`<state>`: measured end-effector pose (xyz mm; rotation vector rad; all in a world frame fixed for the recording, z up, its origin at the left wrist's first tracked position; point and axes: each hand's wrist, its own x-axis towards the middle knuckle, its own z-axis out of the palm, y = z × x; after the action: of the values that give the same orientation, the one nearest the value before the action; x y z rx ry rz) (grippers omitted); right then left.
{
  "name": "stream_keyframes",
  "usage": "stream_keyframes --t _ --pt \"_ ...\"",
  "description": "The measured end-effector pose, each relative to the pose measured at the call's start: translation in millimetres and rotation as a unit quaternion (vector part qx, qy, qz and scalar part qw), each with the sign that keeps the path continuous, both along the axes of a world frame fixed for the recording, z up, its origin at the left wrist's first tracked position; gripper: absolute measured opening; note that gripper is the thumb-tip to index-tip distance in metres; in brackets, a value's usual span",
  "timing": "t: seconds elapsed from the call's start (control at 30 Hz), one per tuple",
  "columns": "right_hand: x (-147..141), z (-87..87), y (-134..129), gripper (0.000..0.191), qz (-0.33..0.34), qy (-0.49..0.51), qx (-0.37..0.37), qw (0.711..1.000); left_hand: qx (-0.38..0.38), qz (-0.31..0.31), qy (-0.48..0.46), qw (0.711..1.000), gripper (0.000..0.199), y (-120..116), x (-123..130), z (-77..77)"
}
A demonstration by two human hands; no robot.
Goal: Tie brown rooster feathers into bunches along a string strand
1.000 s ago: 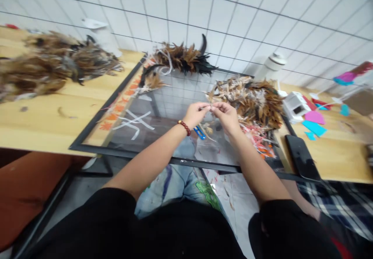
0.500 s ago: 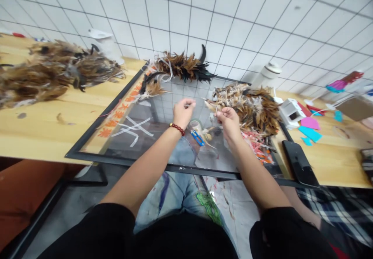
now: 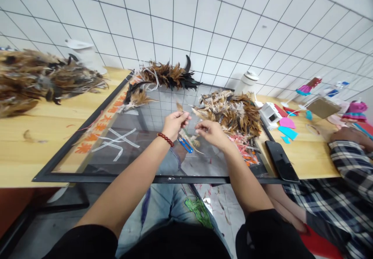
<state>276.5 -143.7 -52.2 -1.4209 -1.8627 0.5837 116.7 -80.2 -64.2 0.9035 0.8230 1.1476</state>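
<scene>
Left hand [image 3: 174, 124] pinching a brown feather [image 3: 179, 106]; right hand [image 3: 213, 134] curled, grip unclear; blue snips [image 3: 185, 145] just below, between them

From my remote seat I log one inscription: orange characters [image 3: 83, 147], Chinese in form, in a slanting line along the left side of the black-framed glass panel [image 3: 198, 179]; one reads, tentatively, 大; others too blurred for me; on or under glass, undetermined
</scene>
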Motion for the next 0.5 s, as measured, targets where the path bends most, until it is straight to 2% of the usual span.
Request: stream_keyframes --t 0.13,0.23,0.3,0.4,0.47,0.5 --pt "-2 4.1 -7 0.014 0.085 -0.124 0.029 0.988 -0.009 0.027 0.020 0.999 0.022 4 -4 -0.8" --pt "-14 -5.4 -5 0.021 0.081 -0.147 0.039 0.985 -0.011 0.021 0.030 0.999 0.019 4 -3 -2.2" --pt "-21 -13.4 -2 0.016 0.081 -0.132 0.035 0.987 -0.006 0.018 0.041 0.999 0.019 3 -3 -2.9" --pt "-24 -20.0 5 0.006 0.053 -0.030 0.005 0.998 0.001 0.014 0.056 0.998 0.019 2 -2 -2.5" --pt "-21 -19.1 9 0.012 -0.005 0.111 -0.027 0.993 0.001 0.015 0.057 0.998 0.019 2 -3 -1.2" --pt "-18 -17.4 10 0.016 -0.034 0.189 -0.041 0.981 -0.002 0.016 0.053 0.998 0.019 1 -3 -0.3"
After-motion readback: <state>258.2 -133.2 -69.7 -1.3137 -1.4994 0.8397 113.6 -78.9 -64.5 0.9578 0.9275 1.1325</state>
